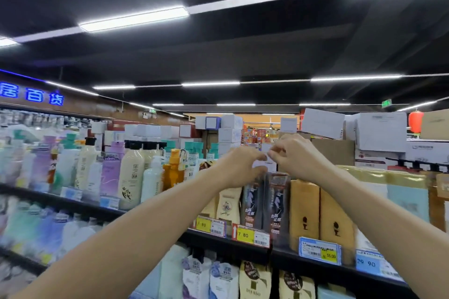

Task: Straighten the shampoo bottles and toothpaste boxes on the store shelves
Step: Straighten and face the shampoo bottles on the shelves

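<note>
Both my hands reach up to the top shelf (218,238). My left hand (239,165) and my right hand (294,155) pinch a small white box or card (267,161) between their fingertips, just above a clear-wrapped twin pack of dark shampoo bottles (266,201). What the white piece is stays unclear, as the fingers hide most of it. Tan bottles (320,211) stand to the right of the dark pack. A cream bottle (228,206) stands to its left, partly behind my left forearm.
Many shampoo bottles (131,177) line the top shelf to the left, blurred. More bottles (255,281) fill the shelf below. Price tags (252,235) hang on the shelf edge. White and brown cartons (379,133) are stacked behind the shelf top.
</note>
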Motion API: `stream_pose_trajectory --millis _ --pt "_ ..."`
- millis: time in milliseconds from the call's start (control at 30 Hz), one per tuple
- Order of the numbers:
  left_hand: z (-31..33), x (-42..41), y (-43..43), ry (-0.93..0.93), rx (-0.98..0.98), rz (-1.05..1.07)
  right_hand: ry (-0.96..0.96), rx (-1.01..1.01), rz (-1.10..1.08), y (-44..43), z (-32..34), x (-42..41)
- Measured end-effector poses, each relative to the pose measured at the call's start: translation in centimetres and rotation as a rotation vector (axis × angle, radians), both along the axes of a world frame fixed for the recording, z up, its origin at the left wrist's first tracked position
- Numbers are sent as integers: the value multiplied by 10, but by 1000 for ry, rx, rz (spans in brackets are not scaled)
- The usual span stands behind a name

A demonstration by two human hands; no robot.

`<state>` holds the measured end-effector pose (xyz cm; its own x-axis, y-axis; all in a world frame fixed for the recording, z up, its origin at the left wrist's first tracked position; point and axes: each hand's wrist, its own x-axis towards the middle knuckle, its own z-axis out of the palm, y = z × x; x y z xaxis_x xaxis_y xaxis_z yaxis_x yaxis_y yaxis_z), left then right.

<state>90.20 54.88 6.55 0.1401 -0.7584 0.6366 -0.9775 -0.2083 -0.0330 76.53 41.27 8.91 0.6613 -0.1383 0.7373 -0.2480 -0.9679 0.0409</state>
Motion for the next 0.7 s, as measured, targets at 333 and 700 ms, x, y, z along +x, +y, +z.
stream_pose_trajectory --millis 333,700 --pt "-22 90 95 -140 -176 214 27 29 104 83 -19 93" --pt "-42 236 171 -103 -256 99 -96 448 67 182 -56 231"
